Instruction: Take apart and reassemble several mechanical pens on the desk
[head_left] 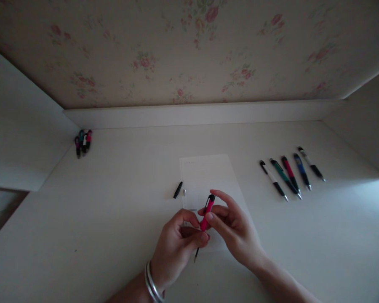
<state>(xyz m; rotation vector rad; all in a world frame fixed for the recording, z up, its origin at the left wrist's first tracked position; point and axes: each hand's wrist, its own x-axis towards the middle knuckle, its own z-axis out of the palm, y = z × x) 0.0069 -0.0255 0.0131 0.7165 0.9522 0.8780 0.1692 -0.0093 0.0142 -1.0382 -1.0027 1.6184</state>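
A pink pen barrel [208, 208] with a black top and clip is pinched by my right hand [236, 231], its index finger at the black end. My left hand [178, 242], with silver bangles on the wrist, pinches at the barrel's lower end. From under its fingers a thin dark refill [196, 255] with a fine tip points down; where it meets the barrel is hidden. Left of the hands lie a black pen grip [178, 190] and a small silver pen tip [185, 192]. A small grey-blue piece [193, 209] lies partly hidden behind my fingers.
Beneath the hands is a sheet of paper [208, 172] on the white table [129, 176]. Several pens [289, 173] lie in a slanted row at the right. More pen parts [83, 142] are bunched at the back left, beside a side panel. A floral wall [177, 54] rises behind.
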